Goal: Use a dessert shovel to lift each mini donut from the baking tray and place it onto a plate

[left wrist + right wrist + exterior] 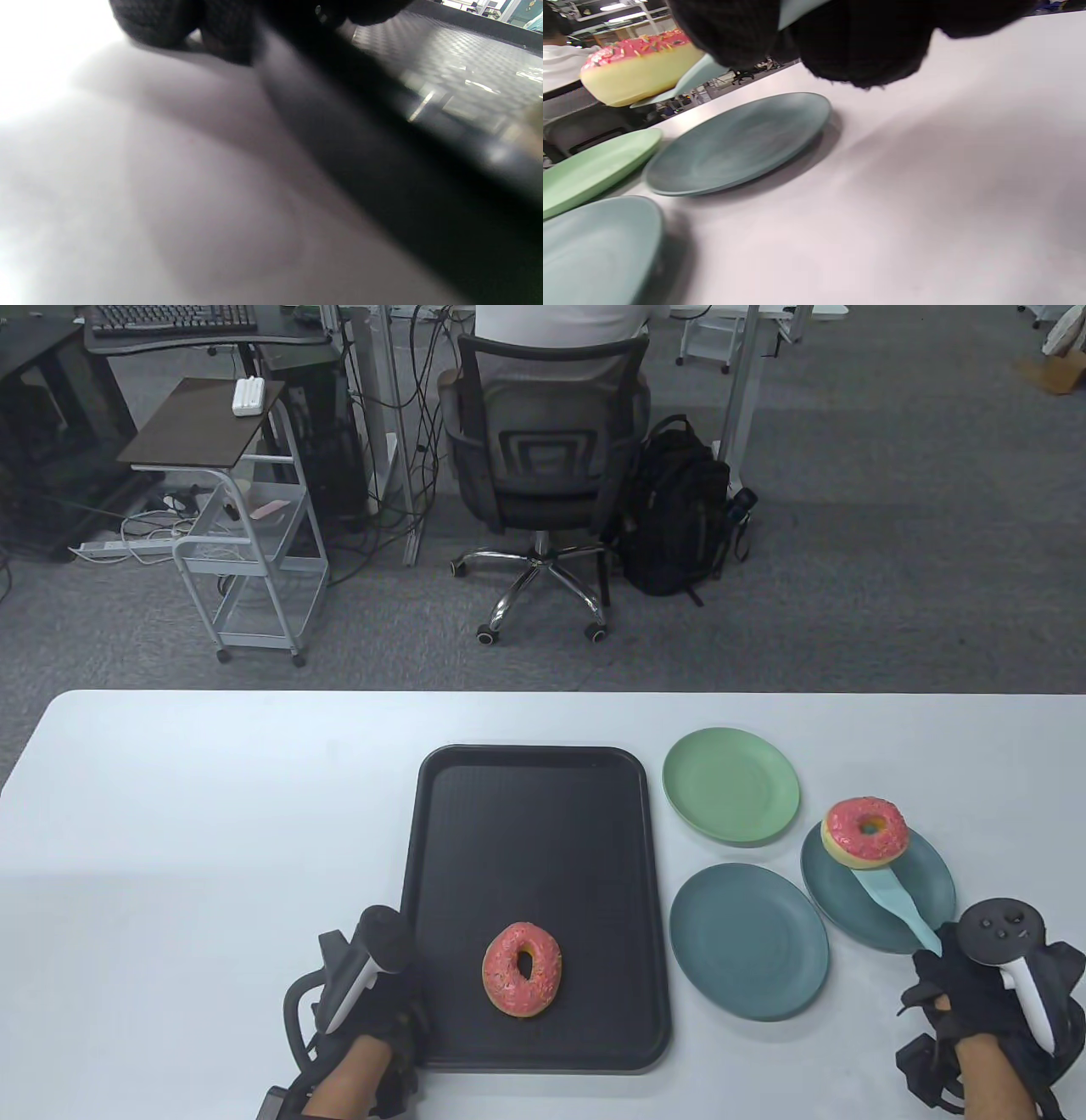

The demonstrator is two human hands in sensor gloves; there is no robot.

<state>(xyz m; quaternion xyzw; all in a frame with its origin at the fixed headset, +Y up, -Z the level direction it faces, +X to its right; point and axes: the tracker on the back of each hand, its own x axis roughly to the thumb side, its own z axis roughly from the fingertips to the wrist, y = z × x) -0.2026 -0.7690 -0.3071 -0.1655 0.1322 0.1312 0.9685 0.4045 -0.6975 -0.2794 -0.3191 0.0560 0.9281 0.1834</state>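
A pink-iced donut [522, 957] lies on the black baking tray [534, 814], near its front. A second pink donut [865, 831] [636, 72] rides on the light blue dessert shovel [891, 899] [687, 80], raised over the far edge of the dark teal plate [925, 891] [738, 140]. My right hand [933, 976] grips the shovel's handle, fingers [857, 42] curled round it. My left hand [390, 1027] holds the tray's left rim [382, 140] near the front corner, fingers [161, 21] on the table side.
A light green plate [731, 786] [594, 169] and a blue-teal plate [748, 940] [594, 250] lie bare between the tray and the dark plate. The white table [212, 831] stretches left of the tray. An office chair [543, 466] stands beyond the far edge.
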